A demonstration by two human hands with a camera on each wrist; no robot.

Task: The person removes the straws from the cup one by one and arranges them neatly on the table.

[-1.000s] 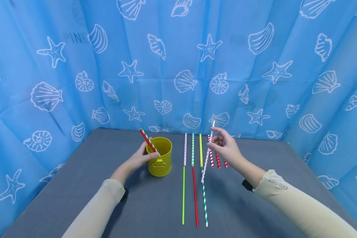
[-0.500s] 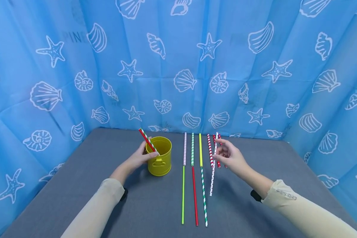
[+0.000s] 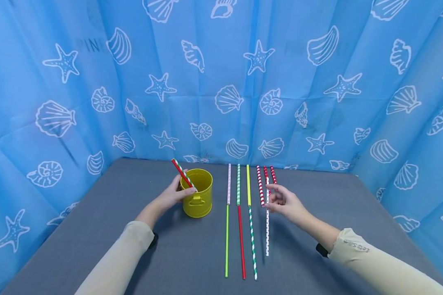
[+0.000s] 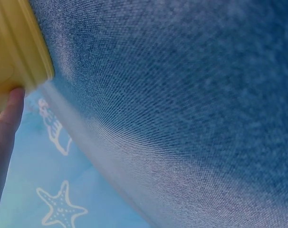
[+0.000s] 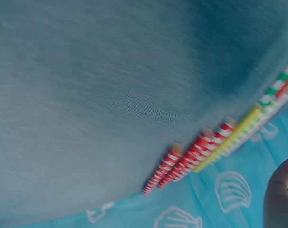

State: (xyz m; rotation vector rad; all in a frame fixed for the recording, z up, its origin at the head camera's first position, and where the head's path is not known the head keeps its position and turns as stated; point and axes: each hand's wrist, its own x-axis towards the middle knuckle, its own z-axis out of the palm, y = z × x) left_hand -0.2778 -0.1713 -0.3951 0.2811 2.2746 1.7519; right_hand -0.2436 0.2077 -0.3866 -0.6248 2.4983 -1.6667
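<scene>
My left hand [image 3: 170, 197] holds the yellow bucket [image 3: 198, 209] at its left side, thumb over the rim. A red straw [image 3: 179, 171] and a green-and-white striped straw lean out of the bucket toward the left, near that thumb. In the left wrist view, one finger lies against the bucket wall [image 4: 13, 47]. Over on the right, my right hand [image 3: 288, 205] pinches a white straw with dark dots [image 3: 267, 235] near its middle. This straw points toward the table's front, right of a green-and-white striped straw [image 3: 253, 250]. Whether it touches the table I cannot tell.
A front row has a lime green straw [image 3: 227, 246] and a red straw [image 3: 241, 246]. Behind lie pink [image 3: 229, 184], pale green striped [image 3: 238, 184], yellow [image 3: 248, 184] and red-striped straws [image 3: 260, 186]. Two red dotted straws [image 3: 274, 176] are partly hidden. A blue shell-print curtain [image 3: 221, 82] hangs behind.
My right hand has moved right and toward the front with the white straw, which has turned from slanted to nearly in line with the rows. The left hand and bucket stay put.
</scene>
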